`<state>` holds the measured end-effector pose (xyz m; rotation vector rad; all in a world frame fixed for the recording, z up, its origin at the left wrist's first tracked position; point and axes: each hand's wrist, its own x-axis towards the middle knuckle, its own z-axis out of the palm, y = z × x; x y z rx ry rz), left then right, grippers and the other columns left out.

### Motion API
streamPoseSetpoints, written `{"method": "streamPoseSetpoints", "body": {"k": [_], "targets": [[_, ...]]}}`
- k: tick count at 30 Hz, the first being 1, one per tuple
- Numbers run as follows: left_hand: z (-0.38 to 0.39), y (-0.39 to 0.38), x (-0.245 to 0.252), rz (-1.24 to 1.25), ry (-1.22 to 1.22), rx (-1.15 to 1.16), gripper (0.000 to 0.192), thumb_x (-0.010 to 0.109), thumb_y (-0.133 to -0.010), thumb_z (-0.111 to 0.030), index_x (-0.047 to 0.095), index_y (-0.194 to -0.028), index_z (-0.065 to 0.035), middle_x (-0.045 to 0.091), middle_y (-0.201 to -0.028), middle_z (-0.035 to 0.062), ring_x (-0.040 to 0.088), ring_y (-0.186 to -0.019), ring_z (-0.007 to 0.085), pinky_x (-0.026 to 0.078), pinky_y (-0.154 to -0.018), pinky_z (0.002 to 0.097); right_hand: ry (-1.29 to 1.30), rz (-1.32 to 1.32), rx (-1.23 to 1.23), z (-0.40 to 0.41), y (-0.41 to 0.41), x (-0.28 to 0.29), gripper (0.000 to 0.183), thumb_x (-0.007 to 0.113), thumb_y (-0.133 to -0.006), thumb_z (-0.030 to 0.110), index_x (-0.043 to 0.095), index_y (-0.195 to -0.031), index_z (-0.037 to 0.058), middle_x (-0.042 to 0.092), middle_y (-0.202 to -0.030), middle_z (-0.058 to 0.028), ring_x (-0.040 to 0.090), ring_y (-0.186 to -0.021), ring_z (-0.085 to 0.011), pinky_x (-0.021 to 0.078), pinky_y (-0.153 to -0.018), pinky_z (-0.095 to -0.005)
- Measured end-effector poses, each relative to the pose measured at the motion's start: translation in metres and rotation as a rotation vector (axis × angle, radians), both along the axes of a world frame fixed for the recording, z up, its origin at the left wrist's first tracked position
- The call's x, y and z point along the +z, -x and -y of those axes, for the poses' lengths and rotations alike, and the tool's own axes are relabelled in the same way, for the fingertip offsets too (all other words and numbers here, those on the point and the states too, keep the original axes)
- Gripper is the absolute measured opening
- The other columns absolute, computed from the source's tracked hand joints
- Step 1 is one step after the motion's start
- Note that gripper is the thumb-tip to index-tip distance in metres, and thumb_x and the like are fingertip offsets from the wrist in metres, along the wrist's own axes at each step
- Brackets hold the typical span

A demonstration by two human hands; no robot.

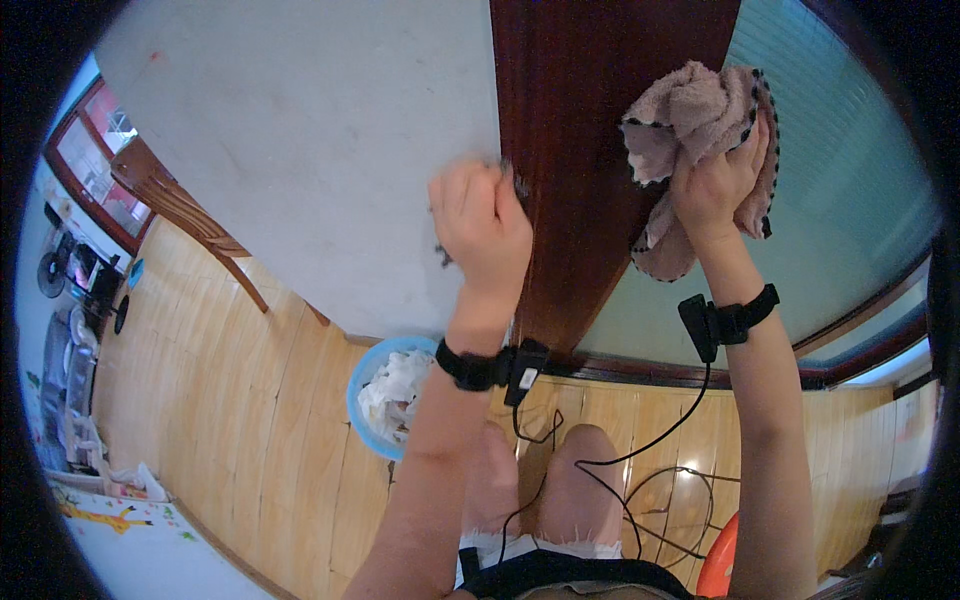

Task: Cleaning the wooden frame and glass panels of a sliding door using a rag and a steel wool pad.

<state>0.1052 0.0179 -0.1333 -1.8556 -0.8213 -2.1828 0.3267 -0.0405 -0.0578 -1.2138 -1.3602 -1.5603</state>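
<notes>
My left hand (480, 221), slightly blurred, is closed in a fist before the border of a white panel (315, 150) and a dark reddish-brown wooden frame (570, 150). Small dark parts of an object show at both sides of the fist; the rest is hidden, and its kind cannot be told. My right hand (716, 184) holds a bunched pinkish-brown towel (697, 112) with black-stitched edges. That towel lies over the wooden frame and the ribbed, greenish glass pane (832, 225). Both wrists wear black straps with small cabled devices.
A light-blue basin (356, 405) holding crumpled white paper or tissue stands on the wood-look floor (277, 405) below my left forearm. A wooden chair (180, 195) is at the left. Thin black cables hang over my legs. An orange-red object (720, 559) and a thin metal ring frame (711, 502) are at lower right.
</notes>
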Motion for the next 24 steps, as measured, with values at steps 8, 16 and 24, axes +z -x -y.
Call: {"method": "streamPoseSetpoints", "body": {"k": [8,16,24], "targets": [[0.003,0.000,0.034,0.035,0.033,-0.017,0.012,0.065,-0.071,0.002,0.055,-0.076,-0.0030,0.057,-0.080,0.0113,0.051,-0.076,0.0304,0.041,-0.070,0.0370,0.034,-0.007,0.031,0.001,0.004,-0.002,0.043,0.054,-0.081,0.014,0.053,-0.122,0.0004,0.046,-0.129,-0.0239,0.039,-0.121,-0.0433,0.0270,-0.103,-0.0545],[0.001,-0.001,0.050,-0.006,0.010,0.019,0.008,0.062,-0.074,0.000,0.055,-0.074,-0.0034,0.055,-0.075,0.0108,0.050,-0.075,0.0312,0.039,-0.068,0.0381,-0.016,0.007,-0.021,-0.002,0.000,-0.001,0.028,0.058,-0.083,0.019,0.062,-0.103,0.0012,0.042,-0.131,-0.0256,0.045,-0.115,-0.0432,0.0358,-0.096,-0.0519],[0.003,0.000,0.022,-0.003,0.050,0.066,0.014,0.063,-0.075,-0.001,0.050,-0.071,-0.0027,0.051,-0.073,0.0101,0.048,-0.074,0.0304,0.037,-0.066,0.0384,0.032,0.005,0.013,-0.001,0.002,-0.004,0.027,0.057,-0.082,0.022,0.063,-0.101,0.0042,0.041,-0.132,-0.0246,0.042,-0.118,-0.0430,0.0335,-0.097,-0.0542]]}}
